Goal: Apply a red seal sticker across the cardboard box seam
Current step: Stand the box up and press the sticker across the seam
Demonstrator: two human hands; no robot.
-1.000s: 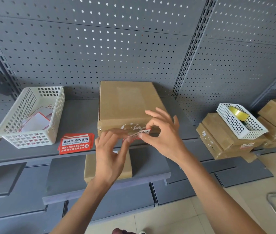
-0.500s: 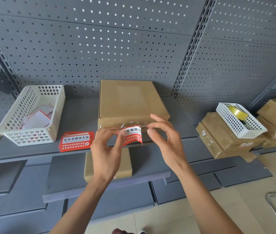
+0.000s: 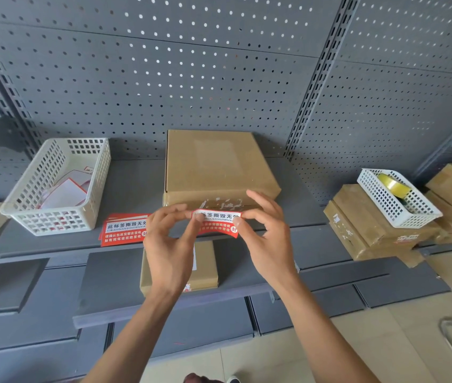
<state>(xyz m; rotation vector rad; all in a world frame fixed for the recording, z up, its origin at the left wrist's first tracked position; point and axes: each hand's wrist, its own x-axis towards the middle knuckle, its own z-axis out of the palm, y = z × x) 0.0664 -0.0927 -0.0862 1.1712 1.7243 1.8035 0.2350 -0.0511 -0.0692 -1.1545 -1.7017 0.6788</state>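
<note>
left hand (image 3: 168, 239) and right hand (image 3: 267, 236) each pinch an end of the red sticker (image 3: 217, 224), held flat just near of the cardboard box (image 3: 216, 167) on the shelf (image 3: 133, 186)

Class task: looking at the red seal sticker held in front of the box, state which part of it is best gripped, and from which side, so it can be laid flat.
Grip the red seal sticker by its two short ends, one from each side, as the left hand and right hand do. The strip is long and thin, so end pinches keep it taut.
</note>
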